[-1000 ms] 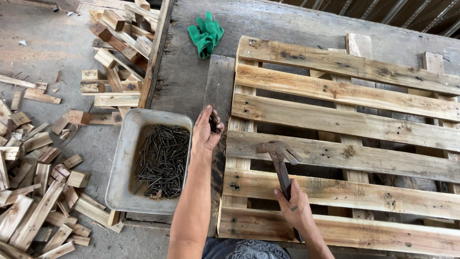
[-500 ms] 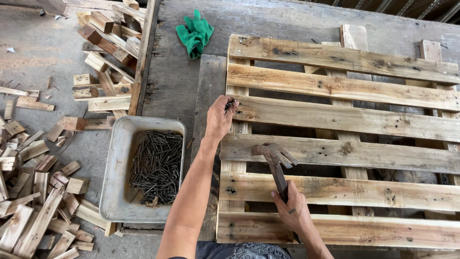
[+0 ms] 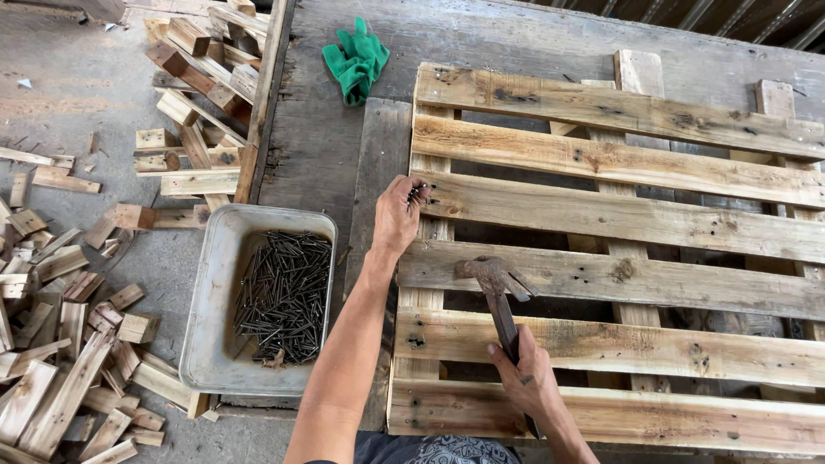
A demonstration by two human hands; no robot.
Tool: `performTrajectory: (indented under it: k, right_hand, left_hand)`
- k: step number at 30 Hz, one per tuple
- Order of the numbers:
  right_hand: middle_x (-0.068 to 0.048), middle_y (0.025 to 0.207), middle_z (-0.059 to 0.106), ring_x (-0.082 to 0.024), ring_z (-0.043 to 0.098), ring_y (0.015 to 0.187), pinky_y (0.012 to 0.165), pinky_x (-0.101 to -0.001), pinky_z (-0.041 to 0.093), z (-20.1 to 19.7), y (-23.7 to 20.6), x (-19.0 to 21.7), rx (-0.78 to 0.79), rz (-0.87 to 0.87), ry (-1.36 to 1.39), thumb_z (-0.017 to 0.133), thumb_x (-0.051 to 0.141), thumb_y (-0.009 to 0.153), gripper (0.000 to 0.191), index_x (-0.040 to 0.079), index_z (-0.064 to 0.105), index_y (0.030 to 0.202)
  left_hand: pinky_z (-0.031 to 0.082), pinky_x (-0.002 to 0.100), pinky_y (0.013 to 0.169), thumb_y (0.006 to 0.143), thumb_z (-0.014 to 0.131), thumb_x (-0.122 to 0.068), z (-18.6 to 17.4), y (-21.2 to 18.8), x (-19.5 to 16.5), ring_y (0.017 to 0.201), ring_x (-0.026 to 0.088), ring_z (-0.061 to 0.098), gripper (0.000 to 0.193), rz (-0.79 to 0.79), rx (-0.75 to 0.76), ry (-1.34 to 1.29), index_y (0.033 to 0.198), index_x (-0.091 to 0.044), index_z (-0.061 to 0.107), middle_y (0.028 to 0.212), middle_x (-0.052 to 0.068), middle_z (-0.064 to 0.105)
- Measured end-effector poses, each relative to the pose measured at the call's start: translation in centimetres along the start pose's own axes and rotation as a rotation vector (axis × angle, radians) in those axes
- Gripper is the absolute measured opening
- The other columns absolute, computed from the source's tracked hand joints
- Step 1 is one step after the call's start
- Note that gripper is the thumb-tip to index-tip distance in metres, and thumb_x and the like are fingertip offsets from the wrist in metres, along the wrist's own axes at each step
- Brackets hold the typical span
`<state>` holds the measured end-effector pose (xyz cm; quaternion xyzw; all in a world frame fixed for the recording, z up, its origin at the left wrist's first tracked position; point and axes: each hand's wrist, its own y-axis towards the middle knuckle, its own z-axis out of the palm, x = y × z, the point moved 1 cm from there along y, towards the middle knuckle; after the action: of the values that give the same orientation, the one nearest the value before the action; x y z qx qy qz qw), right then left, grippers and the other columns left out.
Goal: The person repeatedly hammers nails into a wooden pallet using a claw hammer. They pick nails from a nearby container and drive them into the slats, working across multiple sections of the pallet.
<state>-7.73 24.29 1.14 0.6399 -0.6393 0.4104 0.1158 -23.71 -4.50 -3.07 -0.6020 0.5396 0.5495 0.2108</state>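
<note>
Two hands show: the left hand [image 3: 397, 213] near the middle of the frame and the right hand [image 3: 526, 378] at lower centre. There is one claw hammer [image 3: 497, 292], one grey tub [image 3: 215, 344] at lower left with nails [image 3: 284, 296] too many to count, and one green cloth [image 3: 356, 60] at top centre. One pallet [image 3: 619, 163] fills the right side with six top boards across, and the wood offcuts [image 3: 69, 283] at left are too many to count.

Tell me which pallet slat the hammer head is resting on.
The hammer head rests on the fourth slat counting from the far end, the one just nearer than the slat where the left hand holds nails.
</note>
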Motion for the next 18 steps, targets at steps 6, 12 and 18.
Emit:
performTrajectory:
  k: [6,12,18]
  right_hand:
    - [-0.011,0.055,0.061,-0.020,0.056,0.046,0.043,-0.0396,0.043,0.0,0.1,-0.3,-0.003,-0.042,0.005,0.069,0.027,0.093,0.027,0.007,0.050,0.089]
    - [-0.009,0.055,0.060,-0.019,0.055,0.047,0.042,-0.0383,0.042,0.2,0.3,-1.1,0.041,0.021,0.019,0.067,0.028,0.095,0.028,0.008,0.049,0.089]
    - [-0.008,0.058,0.060,-0.016,0.054,0.048,0.042,-0.0369,0.045,-0.3,0.5,-1.3,0.063,-0.025,0.024,0.067,0.029,0.096,0.028,0.007,0.051,0.087]
  left_hand:
    - [0.057,0.034,0.064,0.095,0.071,-0.003,0.3,-0.2,0.4,0.080,0.020,0.071,0.006,0.023,-0.042,-0.013,0.100,0.000,0.069,0.094,0.009,0.071]
    - [0.058,0.033,0.064,0.096,0.071,-0.002,0.5,-0.3,0.4,0.080,0.020,0.072,0.004,0.054,-0.066,-0.009,0.099,0.000,0.069,0.094,0.008,0.071]
    - [0.060,0.036,0.068,0.095,0.072,-0.005,0.2,-0.3,-0.1,0.084,0.025,0.074,0.008,0.077,-0.071,0.059,0.101,-0.002,0.069,0.099,0.008,0.072]
